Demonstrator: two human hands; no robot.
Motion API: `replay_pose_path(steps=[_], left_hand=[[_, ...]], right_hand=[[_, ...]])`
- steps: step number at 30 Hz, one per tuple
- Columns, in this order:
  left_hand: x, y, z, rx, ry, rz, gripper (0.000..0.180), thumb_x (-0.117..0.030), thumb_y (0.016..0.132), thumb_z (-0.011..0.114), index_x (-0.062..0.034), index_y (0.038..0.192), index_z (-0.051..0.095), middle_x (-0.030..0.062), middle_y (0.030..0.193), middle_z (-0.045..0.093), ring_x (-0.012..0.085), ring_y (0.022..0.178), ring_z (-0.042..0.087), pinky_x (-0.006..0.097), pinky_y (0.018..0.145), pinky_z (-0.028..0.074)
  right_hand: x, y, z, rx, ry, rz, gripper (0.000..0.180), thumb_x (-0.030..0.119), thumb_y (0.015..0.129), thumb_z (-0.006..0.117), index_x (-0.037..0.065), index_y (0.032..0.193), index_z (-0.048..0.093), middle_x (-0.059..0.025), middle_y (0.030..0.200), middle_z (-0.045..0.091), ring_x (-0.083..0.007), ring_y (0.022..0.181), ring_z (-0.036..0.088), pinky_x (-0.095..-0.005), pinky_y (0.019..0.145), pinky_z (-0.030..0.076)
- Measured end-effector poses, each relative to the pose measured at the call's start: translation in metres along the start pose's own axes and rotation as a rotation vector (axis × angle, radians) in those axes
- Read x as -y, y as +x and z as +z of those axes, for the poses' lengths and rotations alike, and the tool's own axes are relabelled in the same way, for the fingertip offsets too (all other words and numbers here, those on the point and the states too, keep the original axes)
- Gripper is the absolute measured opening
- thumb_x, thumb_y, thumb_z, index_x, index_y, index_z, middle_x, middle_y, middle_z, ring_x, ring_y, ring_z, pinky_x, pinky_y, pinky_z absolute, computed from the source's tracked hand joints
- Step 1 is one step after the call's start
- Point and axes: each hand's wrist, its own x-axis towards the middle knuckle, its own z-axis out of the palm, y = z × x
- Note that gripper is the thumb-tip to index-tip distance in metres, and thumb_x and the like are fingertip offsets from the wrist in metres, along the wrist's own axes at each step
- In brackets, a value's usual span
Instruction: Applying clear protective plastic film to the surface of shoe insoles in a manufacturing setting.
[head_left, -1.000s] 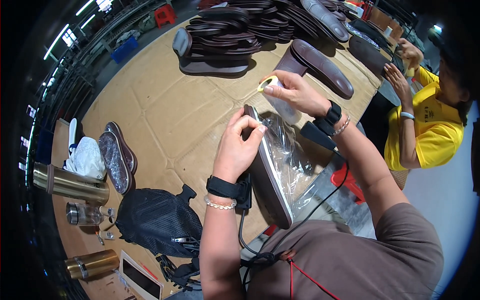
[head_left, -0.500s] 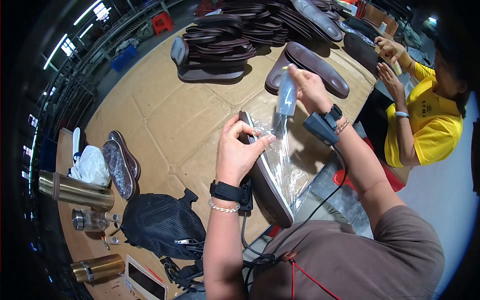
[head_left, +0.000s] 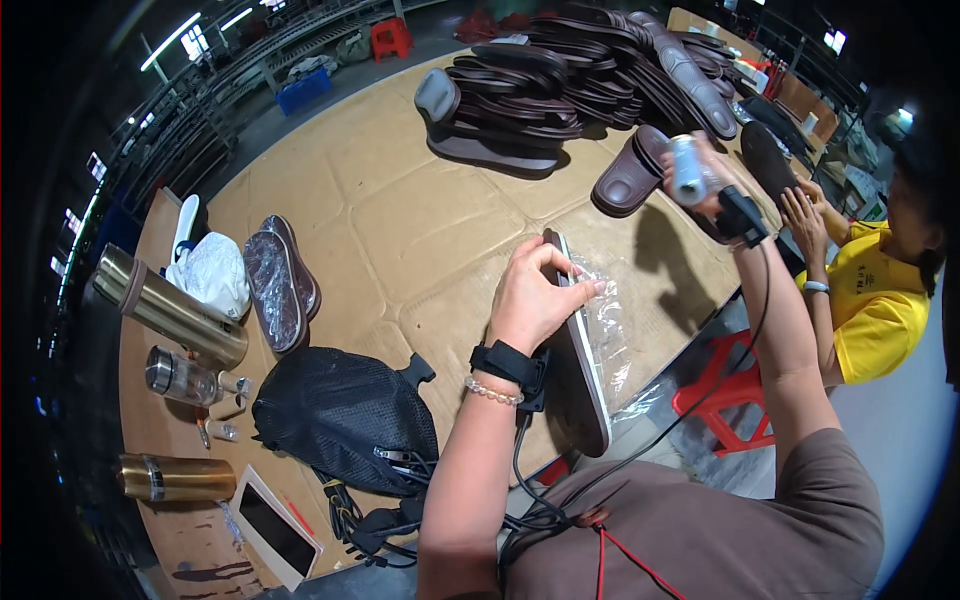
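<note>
My left hand (head_left: 533, 292) pinches the upper end of a dark brown shoe sole (head_left: 575, 385) with a pale edge, thumb on one side and fingers on the other. The sole stands tilted on its side at the table's near edge. Crinkled clear film (head_left: 612, 335) lies along its right side, beneath my thumb. My right hand (head_left: 708, 178), blurred by motion, is raised over the right part of the table and grips a small roll of clear film (head_left: 687, 172). Just behind that hand is a brown sole (head_left: 625, 180), partly covered.
Piled brown soles (head_left: 510, 100) stand at the far side. A film-wrapped pair (head_left: 275, 285), metal flasks (head_left: 180, 310), a black mesh bag (head_left: 340, 420) and a phone (head_left: 278, 535) are at left. A yellow-shirted co-worker (head_left: 880, 290) handles a dark sole at right, near a red stool (head_left: 725, 395).
My right hand has swung up and to the right with the roll, away from the sole. My left hand keeps its pinch. The view has shifted, and the co-worker's hands have come down.
</note>
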Motion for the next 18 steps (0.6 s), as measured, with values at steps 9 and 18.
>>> replay_pose_path(steps=[9,18], left_hand=[[-0.011,0.006,0.001,0.043,-0.019,-0.031,0.034,-0.023,0.078,0.096,-0.0034,0.084,0.069,0.0028,0.090,0.072,0.0067,0.073,0.062,0.025,0.067,0.052],[0.000,-0.003,-0.009,0.087,-0.129,-0.152,0.029,-0.018,0.082,0.094,-0.0050,0.088,0.069,0.0042,0.093,0.073,0.0102,0.079,0.069,0.027,0.071,0.057]], right_hand=[[-0.054,0.058,0.054,-0.125,-0.336,0.216,0.086,0.041,0.095,0.080,-0.007,0.150,0.034,-0.0324,0.141,0.050,-0.0460,0.137,0.050,-0.0604,0.118,0.041],[-0.096,-0.099,0.101,0.141,-0.753,-0.266,0.046,0.029,0.107,0.065,0.001,0.142,0.055,-0.0126,0.126,0.067,-0.0215,0.113,0.069,-0.0394,0.098,0.059]])
